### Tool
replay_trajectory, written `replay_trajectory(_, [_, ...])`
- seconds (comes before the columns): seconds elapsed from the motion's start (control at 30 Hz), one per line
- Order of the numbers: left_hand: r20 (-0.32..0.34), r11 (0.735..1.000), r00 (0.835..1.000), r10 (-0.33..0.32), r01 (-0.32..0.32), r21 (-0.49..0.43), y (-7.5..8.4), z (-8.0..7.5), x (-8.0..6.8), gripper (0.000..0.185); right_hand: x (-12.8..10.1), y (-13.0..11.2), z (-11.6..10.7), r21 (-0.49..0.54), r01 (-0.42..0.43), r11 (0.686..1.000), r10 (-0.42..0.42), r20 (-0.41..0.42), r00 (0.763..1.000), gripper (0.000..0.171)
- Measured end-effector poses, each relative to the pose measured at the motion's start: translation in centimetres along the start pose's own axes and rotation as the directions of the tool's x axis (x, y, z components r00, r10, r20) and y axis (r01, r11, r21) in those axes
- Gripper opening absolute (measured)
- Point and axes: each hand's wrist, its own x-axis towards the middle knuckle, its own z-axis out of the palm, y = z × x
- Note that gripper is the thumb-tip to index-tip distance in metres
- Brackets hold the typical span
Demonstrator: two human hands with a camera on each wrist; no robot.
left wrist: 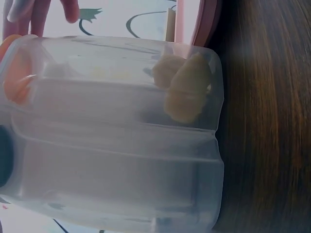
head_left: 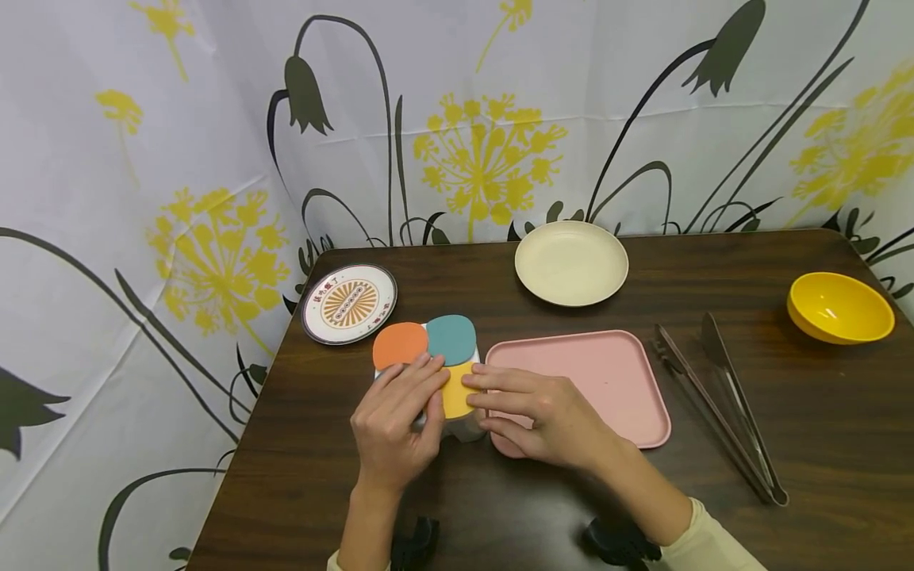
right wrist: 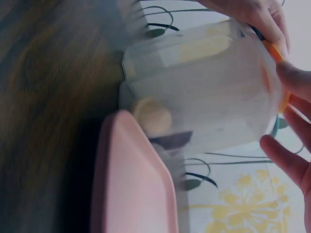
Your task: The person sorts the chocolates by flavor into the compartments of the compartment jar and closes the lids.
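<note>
A translucent storage container point(left wrist: 112, 160) stands upright, its lid divided into coloured flaps. Orange point(head_left: 400, 344), teal point(head_left: 451, 339) and yellow point(head_left: 458, 392) flaps show; the lid's near left part is hidden under my left hand point(head_left: 400, 420). That hand lies over the lid, fingers extended toward the middle, thumb at the yellow flap's near left side. From the right, my right hand point(head_left: 535, 408) touches the yellow flap's edge with its fingertips, fingers spread. Light brown lumps point(left wrist: 187, 92) lie at the container's bottom, blurred through the wall.
A pink tray point(head_left: 639, 388) sits right beside the container. Metal tongs point(head_left: 743, 428) lie further right, with a yellow bowl point(head_left: 841, 309) beyond. Behind are a cream plate point(head_left: 571, 263) and a patterned plate point(head_left: 350, 304). A printed curtain point(head_left: 485, 47) hangs behind the table.
</note>
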Motion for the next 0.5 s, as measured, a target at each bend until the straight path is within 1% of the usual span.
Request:
replay_trajectory(0.07, [0.017,1.0,1.0,-0.006,0.006,0.001,0.0,0.0,0.0,0.026,-0.3,0.1,-0.7,-0.015,-0.029,0.999,0.029,0.036,0.999,0.035])
replay_trajectory(0.13, [0.032,1.0,0.999,-0.009,0.009,-0.001,0.1,-0.1,-0.1,0.026,-0.6,0.3,-1.5,-0.057,-0.068,0.996,0.071,0.059,0.996,0.038])
replay_trajectory(0.23, [0.061,1.0,0.998,-0.014,0.014,0.002,0.2,-0.2,-0.1,0.028,-1.3,1.0,-3.0,-0.125,-0.139,0.982,0.148,0.064,0.987,0.043])
replay_trajectory(0.4, [0.123,0.999,0.992,-0.042,0.039,0.024,0.4,-0.6,0.1,0.03,-2.7,2.3,-5.7,-0.232,-0.256,0.938,0.279,0.07,0.958,0.05])
replay_trajectory(0.5, [0.185,0.996,0.979,-0.087,0.082,0.033,0.6,-1.0,0.4,0.031,-3.7,2.9,-7.3,-0.29,-0.323,0.901,0.361,0.087,0.928,0.054])
